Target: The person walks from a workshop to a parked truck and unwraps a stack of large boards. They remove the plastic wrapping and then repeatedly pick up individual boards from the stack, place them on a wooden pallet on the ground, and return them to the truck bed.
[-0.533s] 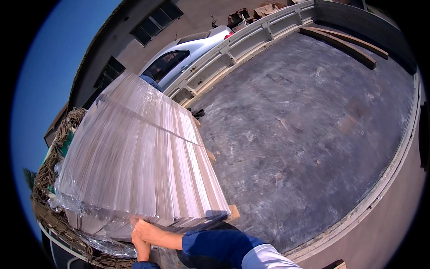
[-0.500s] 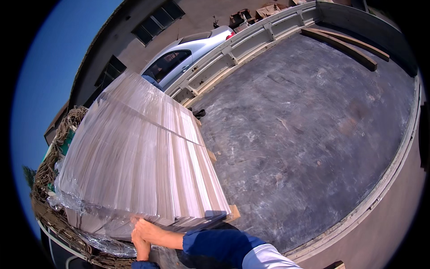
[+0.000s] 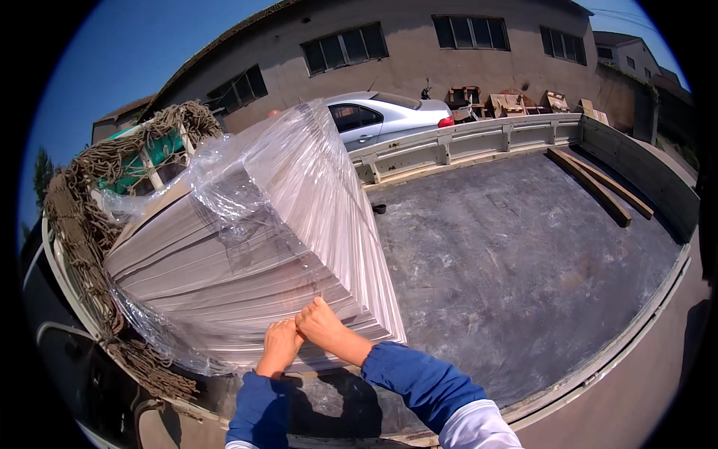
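A tall stack of flat, pale sheets [image 3: 224,254] stands on the truck bed, covered in clear plastic wrap [image 3: 232,194] that bunches and shines along its upper edge. Against the stack's near side, low by the front corner, my two hands are close together and touching. My left hand [image 3: 281,346] is closed, knuckles up, on the wrap. My right hand [image 3: 323,325] is closed beside it, slightly higher, pinching the wrap as well. The film right at the fingers is so clear that it hardly shows.
Dark truck bed [image 3: 486,277] extends right, edged by a low metal side wall [image 3: 471,142]. Two wooden beams [image 3: 598,187] lie at its far right. Brown rope netting [image 3: 82,217] hangs at left. Beyond stand a silver car [image 3: 396,116] and a building [image 3: 411,52].
The view has swung upward and levelled, showing more of the stack's near side and the building. Both hands stay together at the wrap and appear farther right along the near side.
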Tool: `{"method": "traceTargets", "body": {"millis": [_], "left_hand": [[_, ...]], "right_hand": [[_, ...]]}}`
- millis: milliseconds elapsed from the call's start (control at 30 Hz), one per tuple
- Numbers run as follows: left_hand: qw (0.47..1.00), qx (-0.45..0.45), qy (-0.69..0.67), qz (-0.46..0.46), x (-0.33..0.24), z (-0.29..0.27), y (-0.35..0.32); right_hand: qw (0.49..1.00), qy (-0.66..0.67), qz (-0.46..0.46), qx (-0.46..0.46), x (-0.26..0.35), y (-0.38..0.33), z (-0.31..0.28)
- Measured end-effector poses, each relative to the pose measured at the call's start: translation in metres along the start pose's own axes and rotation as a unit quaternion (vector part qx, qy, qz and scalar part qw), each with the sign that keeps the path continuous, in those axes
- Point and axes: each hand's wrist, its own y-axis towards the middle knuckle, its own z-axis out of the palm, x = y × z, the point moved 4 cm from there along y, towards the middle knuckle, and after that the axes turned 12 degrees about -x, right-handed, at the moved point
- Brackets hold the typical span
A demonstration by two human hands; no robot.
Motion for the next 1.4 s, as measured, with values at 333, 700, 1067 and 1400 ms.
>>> {"method": "traceTargets", "body": {"millis": [333,700,1067,1400], "left_hand": [[0.99,-0.006,-0.138,-0.042,-0.006,-0.036,-0.133],[0.78,0.415,0.362,-0.299,0.415,-0.217,-0.724],[0.898,0.313,-0.199,-0.239,0.214,-0.071,-0.422],[0.954,-0.291,0.003,0.078,0.072,-0.189,0.061]], "right_hand": [[0.991,0.088,0.029,0.1,0.1,-0.06,-0.037],[0.887,0.351,-0.017,0.299,0.314,-0.13,0.025],[0.973,-0.135,0.061,-0.175,-0.025,0.184,-0.093],[0.952,-0.126,-0.235,-0.152,-0.076,0.213,-0.133]]}}
